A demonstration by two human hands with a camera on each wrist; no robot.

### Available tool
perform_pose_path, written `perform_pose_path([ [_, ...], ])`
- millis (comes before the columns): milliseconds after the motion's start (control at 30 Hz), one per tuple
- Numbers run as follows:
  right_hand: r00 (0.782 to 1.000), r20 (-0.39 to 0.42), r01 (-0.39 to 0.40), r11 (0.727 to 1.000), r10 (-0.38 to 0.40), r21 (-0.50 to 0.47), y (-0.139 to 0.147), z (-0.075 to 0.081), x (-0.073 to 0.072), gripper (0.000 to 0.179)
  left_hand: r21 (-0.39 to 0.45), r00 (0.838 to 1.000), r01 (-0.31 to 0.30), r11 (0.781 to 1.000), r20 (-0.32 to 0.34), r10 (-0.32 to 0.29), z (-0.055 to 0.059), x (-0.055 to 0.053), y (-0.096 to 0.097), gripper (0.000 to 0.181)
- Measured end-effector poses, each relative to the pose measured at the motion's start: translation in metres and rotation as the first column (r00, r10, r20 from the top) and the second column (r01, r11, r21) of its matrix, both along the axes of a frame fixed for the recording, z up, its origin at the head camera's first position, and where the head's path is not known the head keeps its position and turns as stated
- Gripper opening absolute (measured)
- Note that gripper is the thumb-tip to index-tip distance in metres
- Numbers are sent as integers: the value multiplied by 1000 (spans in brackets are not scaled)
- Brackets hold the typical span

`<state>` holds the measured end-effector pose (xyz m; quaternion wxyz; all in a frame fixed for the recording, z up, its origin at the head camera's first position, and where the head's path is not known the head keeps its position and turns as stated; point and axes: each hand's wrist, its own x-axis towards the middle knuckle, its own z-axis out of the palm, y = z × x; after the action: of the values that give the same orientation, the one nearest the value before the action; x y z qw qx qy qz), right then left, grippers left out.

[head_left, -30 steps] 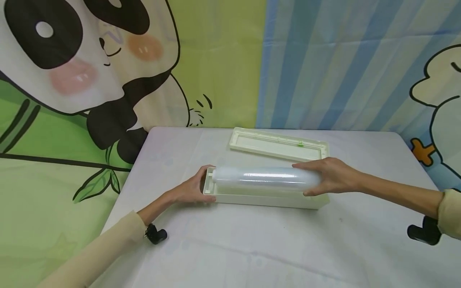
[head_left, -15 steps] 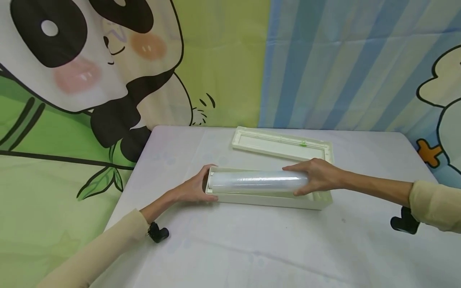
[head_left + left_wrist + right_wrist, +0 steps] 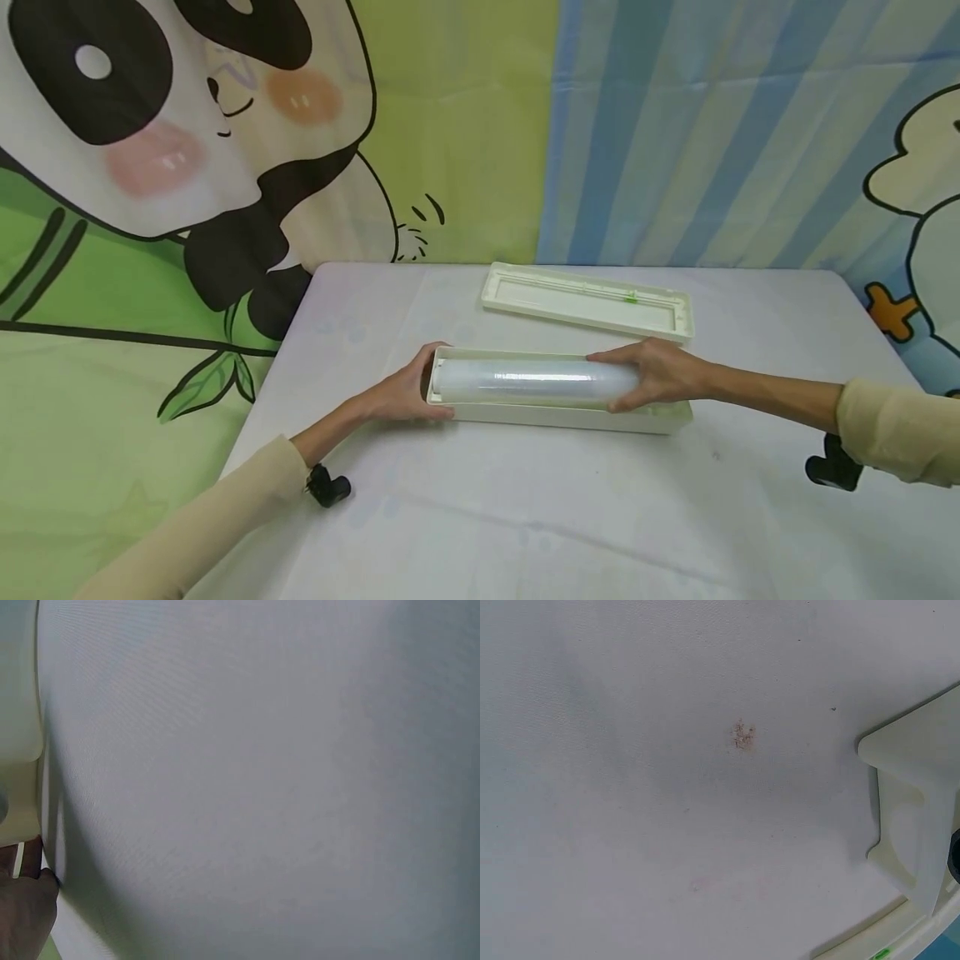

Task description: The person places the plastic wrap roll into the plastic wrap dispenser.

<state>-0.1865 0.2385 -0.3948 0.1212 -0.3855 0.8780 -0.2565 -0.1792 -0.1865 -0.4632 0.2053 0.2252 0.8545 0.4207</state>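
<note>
A roll of cling film (image 3: 525,379) lies lengthwise inside a long, pale plastic box (image 3: 555,418) in the head view. My left hand (image 3: 401,392) grips the box's left end, thumb at the front wall and fingers round the back corner. Over the roll's right end, my right hand (image 3: 663,372) holds it with thumb in front and fingers behind, low in the box. In the left wrist view, part of the left hand (image 3: 26,915) shows at the box end. The right wrist view shows the box's right end (image 3: 922,742), with the right hand out of sight.
Behind the box lies its pale lid (image 3: 501,287), inner side up, with a small green slider (image 3: 632,297) on its rail. A white cloth (image 3: 480,517) covers the table. A printed curtain (image 3: 465,125) hangs at the table's far edge.
The roll has come down and slightly left into the box, its left end now inside the box's left wall. My right hand moved left and down with it; the left hand kept its grip.
</note>
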Motion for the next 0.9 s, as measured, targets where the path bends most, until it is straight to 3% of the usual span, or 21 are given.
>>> perform_pose_path([
  [333, 999, -11, -42, 999, 42, -10, 1, -4, -6, 67, 6, 1000, -7, 1000, 4, 7, -1, 1, 1, 97],
  [667, 990, 134, -47, 999, 45, 11, 2, -10, -11, 68, 10, 1000, -21, 1000, 17, 21, 1, 1, 0, 98],
  [900, 968, 248, -41, 999, 35, 18, 4, -19, -14, 68, 13, 1000, -10, 1000, 13, 10, -2, 1, 1, 97],
])
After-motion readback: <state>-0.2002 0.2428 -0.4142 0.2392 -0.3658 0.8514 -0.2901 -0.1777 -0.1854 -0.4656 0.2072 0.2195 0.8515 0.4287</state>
